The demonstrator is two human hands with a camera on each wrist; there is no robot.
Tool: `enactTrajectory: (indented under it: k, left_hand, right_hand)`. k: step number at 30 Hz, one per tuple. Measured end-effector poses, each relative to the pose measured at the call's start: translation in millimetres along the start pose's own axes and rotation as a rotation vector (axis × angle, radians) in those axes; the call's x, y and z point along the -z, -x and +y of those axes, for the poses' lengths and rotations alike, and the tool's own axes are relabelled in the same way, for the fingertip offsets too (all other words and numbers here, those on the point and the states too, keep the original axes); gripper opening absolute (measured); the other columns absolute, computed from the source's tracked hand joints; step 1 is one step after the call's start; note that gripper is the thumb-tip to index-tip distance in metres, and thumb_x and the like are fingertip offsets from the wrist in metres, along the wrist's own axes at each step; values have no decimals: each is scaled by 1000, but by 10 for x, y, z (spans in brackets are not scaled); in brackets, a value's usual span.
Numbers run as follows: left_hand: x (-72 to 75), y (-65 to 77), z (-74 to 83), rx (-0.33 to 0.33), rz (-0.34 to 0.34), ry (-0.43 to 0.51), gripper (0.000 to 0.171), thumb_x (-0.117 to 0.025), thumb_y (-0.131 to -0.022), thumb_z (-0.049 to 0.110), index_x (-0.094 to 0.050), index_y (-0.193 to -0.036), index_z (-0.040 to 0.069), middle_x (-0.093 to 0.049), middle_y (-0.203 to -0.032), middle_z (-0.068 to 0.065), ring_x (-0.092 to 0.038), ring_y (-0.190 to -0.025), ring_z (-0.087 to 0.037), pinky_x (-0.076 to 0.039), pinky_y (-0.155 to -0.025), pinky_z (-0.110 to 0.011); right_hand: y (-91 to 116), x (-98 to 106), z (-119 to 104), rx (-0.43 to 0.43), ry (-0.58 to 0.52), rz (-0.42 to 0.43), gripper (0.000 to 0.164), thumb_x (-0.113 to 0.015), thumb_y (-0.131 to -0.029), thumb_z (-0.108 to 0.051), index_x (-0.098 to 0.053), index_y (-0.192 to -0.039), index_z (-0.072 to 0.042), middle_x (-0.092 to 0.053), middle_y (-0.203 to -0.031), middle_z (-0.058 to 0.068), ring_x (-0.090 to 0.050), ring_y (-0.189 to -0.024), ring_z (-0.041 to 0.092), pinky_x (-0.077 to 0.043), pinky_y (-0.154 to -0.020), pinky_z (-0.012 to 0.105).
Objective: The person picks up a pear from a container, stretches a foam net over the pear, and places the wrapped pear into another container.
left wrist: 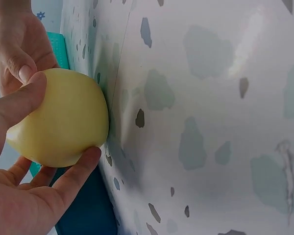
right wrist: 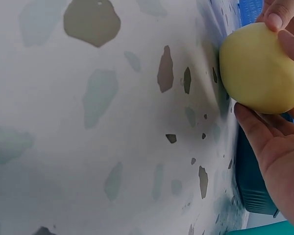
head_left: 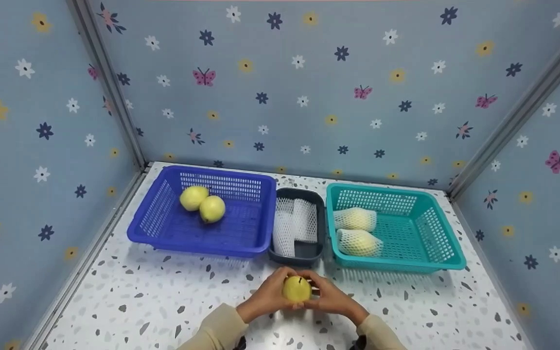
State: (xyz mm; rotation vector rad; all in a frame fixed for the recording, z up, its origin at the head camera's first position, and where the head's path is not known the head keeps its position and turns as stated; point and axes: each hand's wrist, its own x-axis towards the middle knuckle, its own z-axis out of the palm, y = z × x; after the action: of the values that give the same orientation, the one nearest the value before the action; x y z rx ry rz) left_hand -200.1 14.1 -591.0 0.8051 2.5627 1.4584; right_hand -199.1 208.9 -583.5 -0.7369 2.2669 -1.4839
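A yellow pear (head_left: 297, 289) stands with its dark stem up at the front middle of the table, between both hands. My left hand (head_left: 273, 292) grips it from the left, thumb and fingers curved round its side. From the right, my right hand (head_left: 327, 294) holds the same pear. In the left wrist view the pear (left wrist: 68, 117) has its base right at the tabletop, with the left fingertips under its curve. The right wrist view shows the pear (right wrist: 259, 68) with fingers of both hands about it.
Two bare pears (head_left: 212, 209) lie in the blue basket (head_left: 241, 248) at left. White foam net sleeves (head_left: 305, 218) fill much of a dark grey tray (head_left: 304, 261) in the middle. The teal basket (head_left: 406, 265) at right holds two pears in foam nets (head_left: 360, 242). Patterned walls enclose the table.
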Motion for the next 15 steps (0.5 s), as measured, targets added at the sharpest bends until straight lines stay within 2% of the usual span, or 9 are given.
enactTrajectory:
  k: [4,7,10,15]
  left_hand:
    - [-7,-9,3,-4,-1,4,60,-81,-55,27,-48,-103,13,-49,-101,4,-48,-91,-13,-41,-79,-30]
    - [-8,-15,8,-10,-3,11,62,-81,-53,19,-49,-105,13,-49,-102,3,-48,-92,-13,-40,-81,-30]
    - [-6,-17,12,-6,-10,13,63,-79,-51,9,-48,-106,11,-50,-102,2,-48,-93,-14,-41,-82,-31]
    - [-3,-3,2,15,-20,2,64,-78,-50,3,-48,-106,10,-50,-103,0,-49,-93,-15,-41,-82,-32]
  right_hand:
    - [-9,37,134,5,26,-26,65,-73,-71,-26,-40,-126,-21,-46,-123,-3,-48,-108,20,-42,-86,34]
    - [1,127,-34,22,-1,-62,60,-69,-75,-14,-38,-127,-9,-44,-125,9,-44,-113,29,-39,-90,40]
    - [-13,236,-272,51,-18,-56,51,-62,-78,-2,-39,-124,1,-43,-124,20,-40,-114,38,-34,-92,47]
    - [-129,339,-556,108,71,64,35,-55,-83,1,-46,-116,2,-51,-114,20,-47,-106,37,-39,-88,48]
